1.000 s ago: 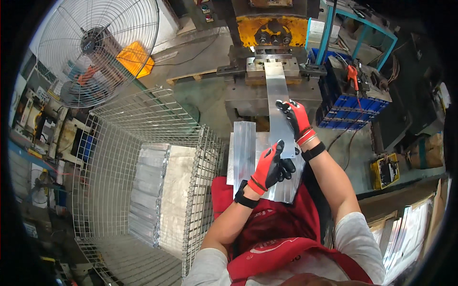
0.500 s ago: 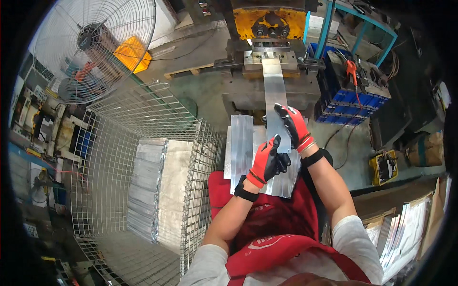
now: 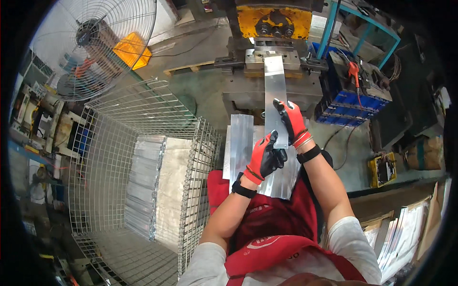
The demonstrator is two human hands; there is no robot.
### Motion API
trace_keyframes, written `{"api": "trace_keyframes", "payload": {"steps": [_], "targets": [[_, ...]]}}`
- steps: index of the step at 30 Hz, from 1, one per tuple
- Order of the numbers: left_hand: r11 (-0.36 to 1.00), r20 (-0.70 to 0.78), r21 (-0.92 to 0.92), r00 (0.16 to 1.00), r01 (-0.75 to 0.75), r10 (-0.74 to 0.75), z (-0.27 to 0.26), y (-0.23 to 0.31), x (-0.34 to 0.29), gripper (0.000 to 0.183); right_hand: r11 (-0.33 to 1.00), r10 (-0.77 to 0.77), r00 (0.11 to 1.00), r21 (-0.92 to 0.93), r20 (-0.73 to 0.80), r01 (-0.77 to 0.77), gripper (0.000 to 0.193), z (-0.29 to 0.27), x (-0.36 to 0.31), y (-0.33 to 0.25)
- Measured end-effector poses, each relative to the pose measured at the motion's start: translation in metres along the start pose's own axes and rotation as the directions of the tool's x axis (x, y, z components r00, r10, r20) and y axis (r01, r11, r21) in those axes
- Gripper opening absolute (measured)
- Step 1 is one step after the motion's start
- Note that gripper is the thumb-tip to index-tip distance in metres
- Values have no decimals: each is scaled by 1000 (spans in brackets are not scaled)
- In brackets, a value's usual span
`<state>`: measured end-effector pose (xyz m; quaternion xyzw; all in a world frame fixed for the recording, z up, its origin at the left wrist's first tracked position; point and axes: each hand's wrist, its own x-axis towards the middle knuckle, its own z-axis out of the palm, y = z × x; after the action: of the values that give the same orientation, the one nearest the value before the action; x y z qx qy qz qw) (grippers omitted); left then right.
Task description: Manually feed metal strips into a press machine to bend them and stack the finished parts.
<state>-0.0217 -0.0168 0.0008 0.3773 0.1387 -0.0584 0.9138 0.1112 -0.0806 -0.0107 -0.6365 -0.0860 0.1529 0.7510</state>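
Observation:
A long flat metal strip (image 3: 275, 90) slants away from me, its far end at the die block (image 3: 255, 59) of a press. My right hand (image 3: 292, 121), in a red and black glove, grips the strip's right edge, thumb on top. My left hand (image 3: 263, 156), gloved alike, is closed at the strip's near left corner; its fingers are partly hidden. Beneath my hands lie more shiny metal strips (image 3: 242, 138), stacked above my red apron (image 3: 267, 219).
Left of me stands a wire mesh cage (image 3: 191, 190) containing metal strips and a pale sheet. A large fan (image 3: 88, 35) is beyond it. Blue crates (image 3: 343, 107) with tools stand right of the yellow-fronted press (image 3: 274, 21). A yellow basket (image 3: 382, 169) sits farther right.
The strip has come slightly back toward me, and its far end now shows on the die block. My hands have shifted slightly with it, the left fingers drawing closer together.

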Motion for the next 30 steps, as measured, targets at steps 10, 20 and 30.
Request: {"api": "trace_keyframes", "payload": {"steps": [10,20,30], "targets": [[1000,-66,0,998,3,-3,12,1,2,32,977,-203,978,74,50,199,25,-7,4,6],[996,-107,-82,993,34,-43,19,5,1,28,987,-129,982,-73,136,140,20,-20,16,18],[989,-69,-138,996,52,-62,12,1,4,26,809,-377,893,-382,247,447,20,-22,19,19]]}}
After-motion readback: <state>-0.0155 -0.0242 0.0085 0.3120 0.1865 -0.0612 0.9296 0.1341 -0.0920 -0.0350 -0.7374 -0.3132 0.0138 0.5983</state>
